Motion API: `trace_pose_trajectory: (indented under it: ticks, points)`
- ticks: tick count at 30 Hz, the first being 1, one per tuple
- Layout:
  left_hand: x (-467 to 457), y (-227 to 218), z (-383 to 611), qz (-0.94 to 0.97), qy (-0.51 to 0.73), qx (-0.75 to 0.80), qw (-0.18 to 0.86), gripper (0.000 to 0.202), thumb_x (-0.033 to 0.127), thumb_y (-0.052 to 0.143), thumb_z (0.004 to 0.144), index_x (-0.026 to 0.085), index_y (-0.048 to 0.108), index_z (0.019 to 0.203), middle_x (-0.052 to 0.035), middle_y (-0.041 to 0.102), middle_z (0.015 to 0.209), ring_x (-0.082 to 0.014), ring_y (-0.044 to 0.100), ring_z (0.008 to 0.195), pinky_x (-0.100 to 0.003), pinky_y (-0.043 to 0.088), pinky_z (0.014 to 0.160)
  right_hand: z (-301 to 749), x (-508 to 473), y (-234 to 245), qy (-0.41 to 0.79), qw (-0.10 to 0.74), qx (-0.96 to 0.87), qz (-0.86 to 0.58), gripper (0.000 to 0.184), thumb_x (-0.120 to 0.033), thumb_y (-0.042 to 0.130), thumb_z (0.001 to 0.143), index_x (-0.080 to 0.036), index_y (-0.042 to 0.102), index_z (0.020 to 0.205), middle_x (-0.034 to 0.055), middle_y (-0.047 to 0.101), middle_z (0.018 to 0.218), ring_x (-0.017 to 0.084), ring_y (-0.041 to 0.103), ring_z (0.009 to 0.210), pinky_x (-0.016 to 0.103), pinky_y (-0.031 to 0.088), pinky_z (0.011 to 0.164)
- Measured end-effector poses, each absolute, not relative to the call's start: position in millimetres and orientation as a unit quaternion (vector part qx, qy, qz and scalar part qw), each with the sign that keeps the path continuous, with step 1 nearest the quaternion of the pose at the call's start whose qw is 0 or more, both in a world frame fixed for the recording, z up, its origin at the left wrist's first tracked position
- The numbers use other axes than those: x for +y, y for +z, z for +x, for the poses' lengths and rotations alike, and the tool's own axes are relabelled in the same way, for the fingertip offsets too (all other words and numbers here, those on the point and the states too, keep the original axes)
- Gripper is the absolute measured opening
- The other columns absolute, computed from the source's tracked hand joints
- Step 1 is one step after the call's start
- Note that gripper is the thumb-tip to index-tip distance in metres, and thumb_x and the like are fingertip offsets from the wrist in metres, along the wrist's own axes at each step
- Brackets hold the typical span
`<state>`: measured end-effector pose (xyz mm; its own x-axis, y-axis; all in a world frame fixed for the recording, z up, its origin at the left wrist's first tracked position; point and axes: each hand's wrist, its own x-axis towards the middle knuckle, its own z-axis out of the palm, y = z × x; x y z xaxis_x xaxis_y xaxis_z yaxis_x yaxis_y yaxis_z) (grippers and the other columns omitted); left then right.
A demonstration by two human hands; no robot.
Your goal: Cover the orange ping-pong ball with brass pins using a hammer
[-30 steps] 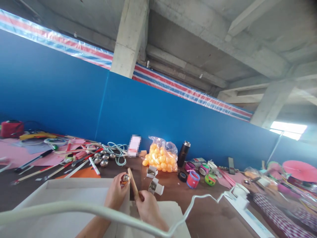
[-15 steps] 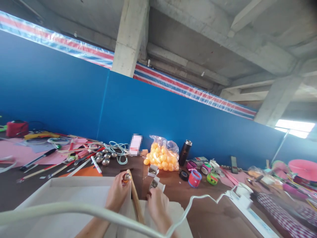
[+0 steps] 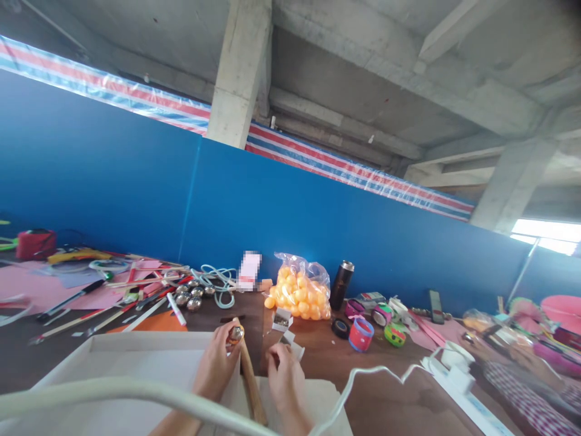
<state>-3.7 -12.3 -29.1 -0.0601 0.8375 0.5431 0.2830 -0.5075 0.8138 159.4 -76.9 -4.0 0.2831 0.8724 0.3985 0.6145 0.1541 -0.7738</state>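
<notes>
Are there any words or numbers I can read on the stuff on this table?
None can be read.
White card leaning at the blue wall: blurred out, unreadable.
Black bottle: no label visible.
Rolls of tape: patterns too small to tell.
Small white boxes by the right hand: no print visible.
Metal ball in the left hand: no marking visible.

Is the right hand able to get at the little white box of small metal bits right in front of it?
Probably yes. The right hand hovers just before the little white open box, fingertips almost at it, with only bare brown table between.
</notes>
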Motion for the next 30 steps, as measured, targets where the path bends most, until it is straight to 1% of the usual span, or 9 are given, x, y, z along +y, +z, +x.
trace_pose_trajectory:
  ticks: [2,4,5,7,9,14,18,25,30]
  points:
    - [-13,-28,-3,0.638,0.585,0.439,0.241,0.035,0.03,0.052,0.077,0.019,0.055,0.11,-0.0093,0.058,0.11,-0.0233,0.061,0.097,-0.035,0.054,0.077,154,-66,2,0.169,0.497,-0.585,-0.617,0.012,-0.024,0.048,0.079,-0.021,0.056,0.07,0.002,0.058,0.07,0.02,0.06,0.063,0.029,0.043,0.057]
    - [-12,-29,-2,0.632,0.588,0.441,0.245,0.034,0.03,0.053,0.076,0.02,0.056,0.108,-0.0092,0.059,0.109,-0.0246,0.061,0.097,-0.038,0.054,0.077,146,-53,7,0.23,0.516,-0.569,-0.598,0.012,-0.028,0.045,0.081,-0.02,0.054,0.078,0.0011,0.059,0.069,0.015,0.058,0.046,0.024,0.041,0.038]
    - [-12,-30,-2,0.631,0.588,0.441,0.248,0.033,0.03,0.053,0.076,0.02,0.057,0.107,-0.0089,0.059,0.109,-0.0247,0.062,0.096,-0.038,0.054,0.077,142,-46,9,0.255,0.528,-0.558,-0.587,0.013,-0.029,0.045,0.08,-0.019,0.053,0.081,0.0019,0.06,0.073,0.014,0.059,0.045,0.023,0.041,0.034]
    - [-10,-32,-3,0.627,0.589,0.441,0.255,0.033,0.03,0.053,0.075,0.021,0.056,0.107,-0.0084,0.059,0.108,-0.0241,0.063,0.093,-0.038,0.054,0.076,135,-35,11,0.289,0.556,-0.54,-0.562,0.013,-0.028,0.047,0.079,-0.018,0.053,0.084,0.0027,0.061,0.076,0.015,0.063,0.052,0.022,0.047,0.037]
    - [-8,-33,-4,0.62,0.592,0.442,0.263,0.034,0.03,0.054,0.075,0.02,0.056,0.107,-0.0087,0.059,0.109,-0.024,0.063,0.092,-0.039,0.054,0.076,130,-30,9,0.31,0.58,-0.522,-0.543,0.014,-0.029,0.05,0.078,-0.017,0.054,0.083,0.0023,0.06,0.074,0.016,0.064,0.059,0.023,0.052,0.042]
    - [-8,-30,-4,0.604,0.595,0.443,0.292,0.036,0.031,0.055,0.076,0.016,0.055,0.108,-0.0099,0.061,0.106,-0.0247,0.062,0.094,-0.04,0.052,0.079,132,-35,0,0.339,0.604,-0.503,-0.517,0.017,-0.032,0.055,0.077,-0.015,0.057,0.08,-0.0009,0.057,0.064,0.013,0.059,0.053,0.02,0.049,0.04]
    - [-17,-22,-3,0.616,0.583,0.42,0.323,0.038,0.031,0.055,0.077,0.018,0.056,0.112,-0.0089,0.063,0.108,-0.0235,0.063,0.093,-0.037,0.052,0.08,136,-43,0,0.361,0.602,-0.503,-0.503,0.016,-0.032,0.057,0.077,-0.016,0.055,0.078,-0.003,0.055,0.062,0.012,0.058,0.051,0.019,0.047,0.037]
    - [-27,-18,-3,0.632,0.569,0.392,0.351,0.04,0.025,0.056,0.075,0.018,0.056,0.114,-0.0095,0.062,0.112,-0.0228,0.063,0.092,-0.035,0.053,0.077,134,-46,5,0.398,0.607,-0.492,-0.481,0.016,-0.03,0.061,0.075,-0.015,0.058,0.078,0.0015,0.063,0.069,0.014,0.062,0.055,0.022,0.051,0.043]
    - [-25,-19,-3,0.636,0.562,0.389,0.359,0.04,0.02,0.055,0.072,0.018,0.058,0.112,-0.0098,0.063,0.112,-0.0232,0.063,0.094,-0.035,0.053,0.078,133,-46,7,0.427,0.619,-0.477,-0.455,0.017,-0.03,0.062,0.075,-0.015,0.056,0.077,-0.0024,0.059,0.06,0.012,0.061,0.052,0.02,0.05,0.043]
